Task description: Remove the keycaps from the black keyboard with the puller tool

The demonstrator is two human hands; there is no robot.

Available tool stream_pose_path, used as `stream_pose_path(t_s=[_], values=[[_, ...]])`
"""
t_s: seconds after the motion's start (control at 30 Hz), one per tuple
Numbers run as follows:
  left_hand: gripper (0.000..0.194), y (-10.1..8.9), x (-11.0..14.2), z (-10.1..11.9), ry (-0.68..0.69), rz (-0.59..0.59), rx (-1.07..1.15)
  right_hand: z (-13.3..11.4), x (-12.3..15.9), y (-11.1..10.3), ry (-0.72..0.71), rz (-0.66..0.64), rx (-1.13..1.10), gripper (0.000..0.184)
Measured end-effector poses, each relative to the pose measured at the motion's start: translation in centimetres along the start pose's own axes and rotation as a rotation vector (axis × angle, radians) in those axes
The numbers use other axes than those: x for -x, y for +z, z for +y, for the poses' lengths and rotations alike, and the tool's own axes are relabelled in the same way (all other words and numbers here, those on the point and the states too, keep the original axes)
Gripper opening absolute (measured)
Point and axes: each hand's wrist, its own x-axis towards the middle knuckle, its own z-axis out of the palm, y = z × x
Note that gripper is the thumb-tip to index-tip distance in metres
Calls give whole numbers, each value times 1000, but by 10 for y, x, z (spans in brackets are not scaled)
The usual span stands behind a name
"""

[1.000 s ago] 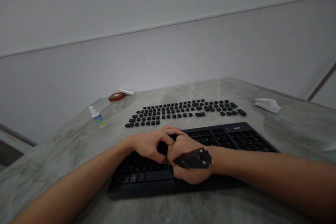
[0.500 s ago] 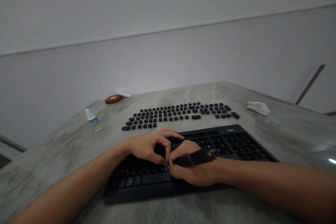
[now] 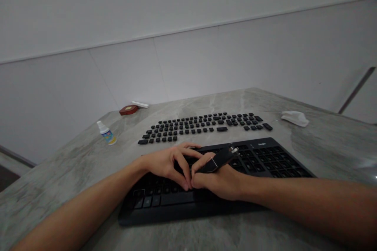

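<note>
A black keyboard lies in front of me, many of its keycaps off and the key sockets bare. My left hand rests over its middle, thumb and index finger pinched together against the keys. Whatever is between those fingertips is hidden. My right hand meets it there, fingertips touching or nearly touching the left ones. It grips a flat black tool with a thin white line and a forked metal end pointing up and away. Behind the keyboard, loose black keycaps sit in rows on the table.
A small spray bottle with a white top stands at the left of the marbled grey table. A reddish-brown box and a white strip lie at the back left. A crumpled white cloth lies at the right.
The black tool has tilted, its metal end rising. My left thumb and index finger have moved down and pinch closer together, covering the spot on the keyboard that showed between the hands.
</note>
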Motion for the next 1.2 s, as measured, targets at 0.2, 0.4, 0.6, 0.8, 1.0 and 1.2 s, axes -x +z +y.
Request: stream_pose_path(t_s=[0.2, 0.4, 0.6, 0.8, 1.0, 1.2], values=[[8, 2, -1, -2, -1, -13, -38, 5, 0, 1, -50, 10, 65, 25], [8, 1, -1, -2, 42, -30, -74, -1, 3, 3, -85, 42, 82, 20], [9, 1, 0, -4, 65, -30, -96, -2, 7, 5, -167, 101, 160, 18], [11, 1, 0, -6, 72, -36, -99, -2, 7, 4, -102, 69, 105, 18], [13, 4, 0, -9, 38, 46, -54, 3, 3, -4, -20, 140, -190, 17], [12, 5, -1, -11, 69, 32, -69, 5, 3, -5, -87, 107, -48, 18]])
